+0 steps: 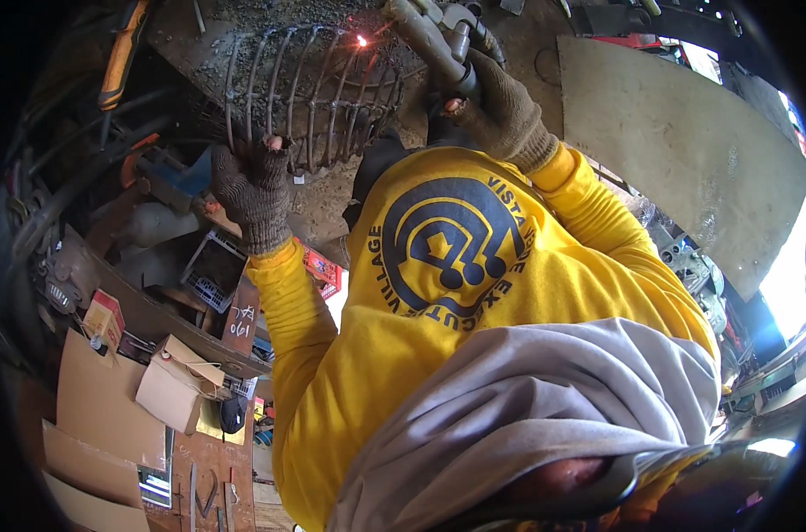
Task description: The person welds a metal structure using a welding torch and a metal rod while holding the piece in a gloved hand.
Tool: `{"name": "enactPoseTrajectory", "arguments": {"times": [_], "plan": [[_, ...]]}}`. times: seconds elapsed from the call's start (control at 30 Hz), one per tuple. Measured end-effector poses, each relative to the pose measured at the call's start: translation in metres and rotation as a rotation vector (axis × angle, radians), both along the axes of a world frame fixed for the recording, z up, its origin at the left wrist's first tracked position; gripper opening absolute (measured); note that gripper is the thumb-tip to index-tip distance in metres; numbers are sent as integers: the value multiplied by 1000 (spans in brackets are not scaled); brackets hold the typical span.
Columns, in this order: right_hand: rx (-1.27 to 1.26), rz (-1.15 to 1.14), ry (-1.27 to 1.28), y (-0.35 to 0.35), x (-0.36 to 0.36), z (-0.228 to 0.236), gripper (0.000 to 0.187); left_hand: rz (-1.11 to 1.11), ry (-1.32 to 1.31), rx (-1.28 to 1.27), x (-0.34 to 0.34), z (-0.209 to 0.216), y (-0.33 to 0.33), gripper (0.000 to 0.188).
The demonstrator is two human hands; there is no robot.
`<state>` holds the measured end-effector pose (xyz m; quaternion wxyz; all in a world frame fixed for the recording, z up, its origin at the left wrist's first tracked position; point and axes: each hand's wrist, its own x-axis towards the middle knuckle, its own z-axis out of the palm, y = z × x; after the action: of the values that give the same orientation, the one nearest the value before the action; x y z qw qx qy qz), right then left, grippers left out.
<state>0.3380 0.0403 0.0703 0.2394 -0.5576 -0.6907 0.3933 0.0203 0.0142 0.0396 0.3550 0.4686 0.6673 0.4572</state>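
Currently at the upper centre-left: curved-bar grille (313,102), set against a debris-strewn surface (190,55), underside support not discernible. Bright glowing spot (361,41) on or just beside an upper bar. Left hand (250,182), in a knitted brown glove (266,218): closed around the near bar ends, at the lower-left edge of the grille. Right hand (505,106), in a matching glove (532,146): wrapped around a grey tubular tool (432,44), some fingers hidden.

Observe the following hazards, as judged from the present layout.

1. Burns. Likely cause: bare fingertip (274,143) beyond the left glove, close to bars capable of conducting heat. Similar exposure at the right-hand fingertip (454,105).

2. Scorched gloves. Likely cause: contact of the loose knit with hot metal or spatter.

3. Misplaced heat. Likely cause: slippage of the left-hand hold, or rocking of the grille on uneven debris.

4. Ignition of clothing. Likely cause: stray spatter on the yellow sleeve (598,199). Lower risk at the cardboard box (168,395), well apart at lower left.

Hold the grille steady; keep bare skin off heated bars.
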Motion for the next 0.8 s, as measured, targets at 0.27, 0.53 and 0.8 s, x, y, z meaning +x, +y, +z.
{"name": "enactPoseTrajectory", "arguments": {"times": [0.27, 0.53, 0.8], "plan": [[64, -13, -12, -1, 3, -2, 69, -23, -54, -5, -10, -24, -2, 45], [56, 44, -18, 1, -2, -1, 66, 24, -114, 42, -11, -35, 0, 57], [27, 57, -55, 2, -5, 1, 65, 1, 72, 57, -10, -25, 1, 55]]}}
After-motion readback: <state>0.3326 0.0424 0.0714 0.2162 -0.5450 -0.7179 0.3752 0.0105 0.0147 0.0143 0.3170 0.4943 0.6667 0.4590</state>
